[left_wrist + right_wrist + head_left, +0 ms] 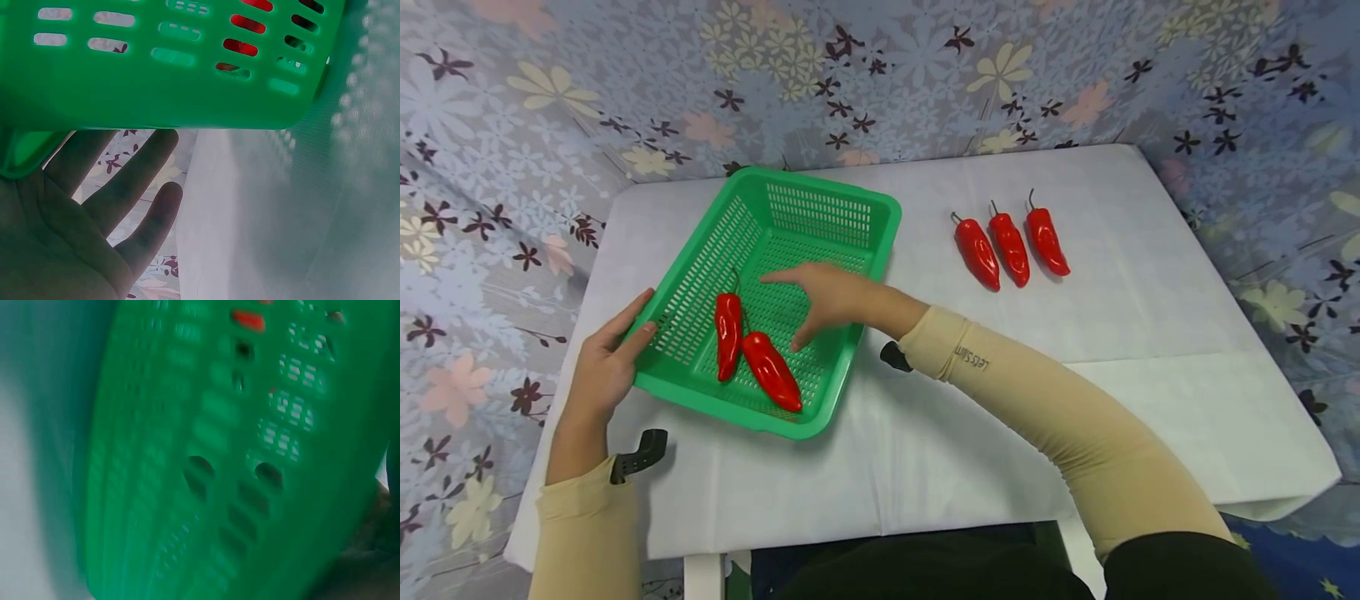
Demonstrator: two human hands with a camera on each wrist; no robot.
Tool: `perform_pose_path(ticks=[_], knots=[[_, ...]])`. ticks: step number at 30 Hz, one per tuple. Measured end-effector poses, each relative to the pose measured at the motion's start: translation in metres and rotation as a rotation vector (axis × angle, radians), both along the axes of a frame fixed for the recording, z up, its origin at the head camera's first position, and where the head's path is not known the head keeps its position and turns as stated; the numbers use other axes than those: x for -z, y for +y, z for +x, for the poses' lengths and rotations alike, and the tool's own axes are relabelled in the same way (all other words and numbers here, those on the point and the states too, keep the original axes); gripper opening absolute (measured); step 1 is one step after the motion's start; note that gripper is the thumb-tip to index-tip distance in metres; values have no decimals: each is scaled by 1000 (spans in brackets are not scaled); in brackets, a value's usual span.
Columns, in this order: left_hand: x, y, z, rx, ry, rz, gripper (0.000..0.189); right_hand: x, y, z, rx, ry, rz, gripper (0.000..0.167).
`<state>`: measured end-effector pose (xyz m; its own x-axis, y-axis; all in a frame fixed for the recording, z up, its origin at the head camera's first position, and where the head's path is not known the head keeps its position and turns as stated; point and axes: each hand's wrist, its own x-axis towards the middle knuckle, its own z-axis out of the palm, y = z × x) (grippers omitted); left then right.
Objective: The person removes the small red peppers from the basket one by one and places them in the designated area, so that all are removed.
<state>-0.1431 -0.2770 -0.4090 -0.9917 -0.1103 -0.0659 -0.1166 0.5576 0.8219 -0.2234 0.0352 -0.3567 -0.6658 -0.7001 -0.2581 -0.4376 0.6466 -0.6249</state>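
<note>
A green plastic basket point(696, 398) with slotted walls stands at the left of the table. My left hand point(604, 367) holds its left rim, with the thumb over the edge; in the left wrist view several fingers extend beside the basket wall point(156, 94). Two red peppers point(728, 337) with thin stems lie inside, near the front left. My right hand point(827, 300) reaches over the right rim into the basket, fingers spread and nothing in them. The basket's wall point(206, 425) fills most of the right wrist view and hides nearly all of that hand.
Three more red peppers point(1009, 248) lie side by side on the white-covered table point(1150, 308), right of the basket. A floral-patterned cloth point(917, 83) rises behind the table. Black camera mounts point(643, 454) stick out from both wrists.
</note>
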Motion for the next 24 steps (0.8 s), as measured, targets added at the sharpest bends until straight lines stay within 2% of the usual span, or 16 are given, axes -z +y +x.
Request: perform_pose_path(ticks=[5,11,17,24], knots=[[-1,2,0,-5,2,-2,48,10,-18,10,-59,4,7,101],[-1,4,-2,3,8,17,49,15,-35,23,-73,-36,58,102],[-3,5,-1,-13,-14,21,50,23,-46,30,-59,-71,115,103],[-4,3,2,-18,-20,25,50,30,-51,34,-84,-130,115,93]])
